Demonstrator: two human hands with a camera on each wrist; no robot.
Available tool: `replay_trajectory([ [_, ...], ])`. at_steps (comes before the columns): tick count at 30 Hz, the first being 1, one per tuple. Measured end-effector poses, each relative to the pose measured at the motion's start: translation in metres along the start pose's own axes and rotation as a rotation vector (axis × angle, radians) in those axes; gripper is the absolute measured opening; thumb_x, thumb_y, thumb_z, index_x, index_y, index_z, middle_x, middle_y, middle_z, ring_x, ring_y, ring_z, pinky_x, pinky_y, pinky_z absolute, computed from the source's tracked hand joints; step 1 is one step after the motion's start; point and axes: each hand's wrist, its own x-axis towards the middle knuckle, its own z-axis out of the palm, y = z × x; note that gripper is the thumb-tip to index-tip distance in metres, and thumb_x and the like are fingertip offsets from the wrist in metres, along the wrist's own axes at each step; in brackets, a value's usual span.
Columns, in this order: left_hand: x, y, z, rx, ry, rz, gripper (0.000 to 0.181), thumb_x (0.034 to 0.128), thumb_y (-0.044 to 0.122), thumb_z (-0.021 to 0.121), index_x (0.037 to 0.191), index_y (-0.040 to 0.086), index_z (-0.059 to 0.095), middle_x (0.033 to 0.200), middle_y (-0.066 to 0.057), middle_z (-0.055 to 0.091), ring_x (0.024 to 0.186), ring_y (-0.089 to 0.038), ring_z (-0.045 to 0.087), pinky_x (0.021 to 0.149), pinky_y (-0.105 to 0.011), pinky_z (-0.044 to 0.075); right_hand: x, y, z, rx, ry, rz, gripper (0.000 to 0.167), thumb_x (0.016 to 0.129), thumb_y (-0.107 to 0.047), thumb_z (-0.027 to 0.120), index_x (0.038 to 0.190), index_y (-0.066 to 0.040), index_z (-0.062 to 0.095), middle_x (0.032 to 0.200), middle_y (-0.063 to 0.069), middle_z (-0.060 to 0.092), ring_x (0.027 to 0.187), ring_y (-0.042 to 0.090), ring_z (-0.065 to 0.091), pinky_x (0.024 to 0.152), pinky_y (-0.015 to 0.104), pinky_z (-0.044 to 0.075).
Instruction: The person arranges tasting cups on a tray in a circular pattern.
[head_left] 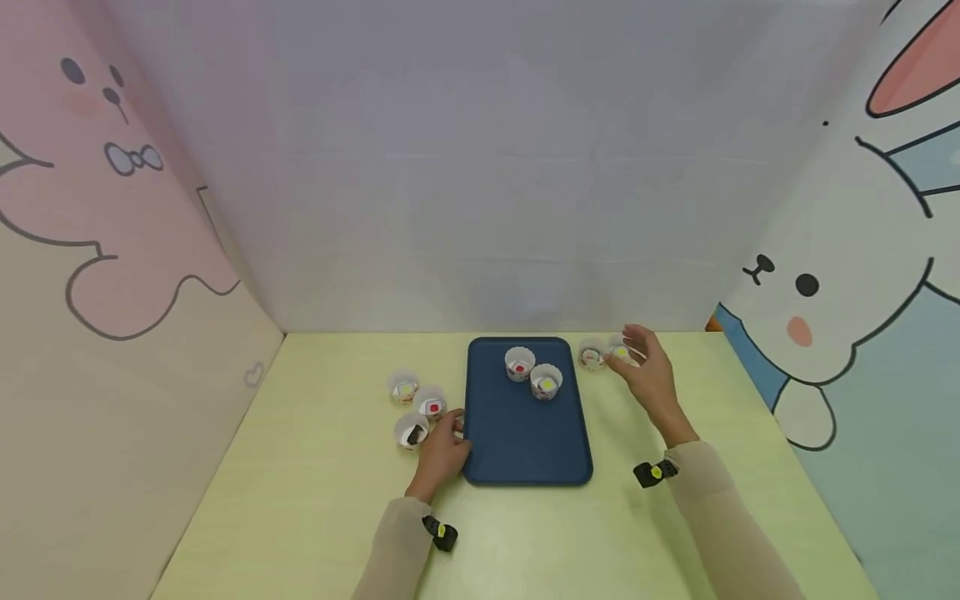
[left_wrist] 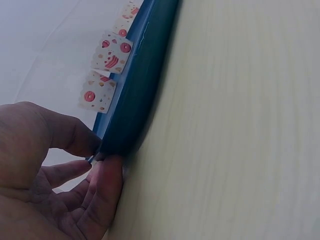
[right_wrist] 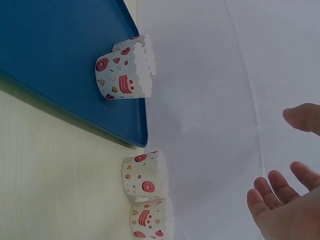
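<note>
My left hand (head_left: 444, 456) grips the left rim of a dark blue tray (head_left: 528, 442); in the left wrist view, thumb and fingers (left_wrist: 107, 187) pinch the tray's edge (left_wrist: 127, 120). Two patterned paper cups stand on the tray, one with a red item (head_left: 520, 365), one with a yellow item (head_left: 546, 383). Right of the tray, two more cups (head_left: 592, 355) (right_wrist: 145, 175) stand side by side. My right hand (head_left: 651, 379) hovers by the farther-right cup (head_left: 618, 348), partly covering it; in the right wrist view its fingers (right_wrist: 282, 187) are spread and hold nothing.
Left of the tray stand three cups, with a yellow item (head_left: 403, 387), a red item (head_left: 431, 403) and a black item (head_left: 412, 432); the nearer two are close to my left hand. A pale wall stands behind the yellowish table (head_left: 330, 467), with cartoon-printed walls at both sides.
</note>
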Motion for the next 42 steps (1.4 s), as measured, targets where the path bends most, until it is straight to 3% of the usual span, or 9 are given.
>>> replay_trajectory([
  [11,0.002,-0.001,0.0,0.004,0.001,-0.009,0.056,0.0798,0.008,0.063,0.135,0.007,0.054,0.102,-0.004,0.064,0.082,-0.013,0.065,0.071,-0.034,0.05,0.014,0.025,-0.008,-0.009,0.049,0.006,0.069,0.091,-0.02,0.069,0.15,-0.008,0.034,0.148,0.018,0.042,0.139,0.037,0.038,0.114,0.051,0.032],
  [26,0.002,-0.002,0.002,-0.003,0.004,-0.018,0.056,0.0792,0.008,0.062,0.135,0.009,0.055,0.103,-0.004,0.063,0.083,-0.013,0.065,0.072,-0.033,0.051,0.036,0.056,-0.019,0.045,0.039,0.102,0.075,0.092,-0.022,0.068,0.154,-0.013,0.026,0.158,0.016,0.027,0.145,0.037,0.028,0.115,0.054,0.029],
  [30,0.002,-0.001,0.003,-0.003,-0.001,-0.023,0.056,0.0798,0.008,0.063,0.135,0.009,0.055,0.103,-0.004,0.062,0.082,-0.012,0.063,0.071,-0.033,0.05,0.044,0.057,-0.021,0.095,0.016,0.139,0.08,0.091,-0.027,0.069,0.155,-0.012,0.022,0.16,0.016,0.023,0.146,0.036,0.025,0.114,0.055,0.03],
  [36,0.003,-0.002,0.002,0.0,0.005,-0.003,0.055,0.0794,0.008,0.063,0.134,0.008,0.055,0.102,-0.004,0.063,0.081,-0.012,0.063,0.069,-0.032,0.049,0.056,0.057,-0.021,0.089,-0.026,0.143,0.088,0.09,-0.029,0.071,0.156,-0.01,0.017,0.161,0.017,0.019,0.148,0.038,0.022,0.116,0.056,0.026],
  [42,0.002,-0.003,0.003,0.003,0.002,0.001,0.055,0.0799,0.008,0.064,0.134,0.007,0.055,0.102,-0.004,0.062,0.082,-0.012,0.063,0.07,-0.033,0.05,0.062,0.078,-0.021,0.07,-0.073,0.123,0.087,0.091,-0.022,0.069,0.157,-0.009,0.015,0.163,0.017,0.016,0.15,0.038,0.017,0.12,0.055,0.018],
])
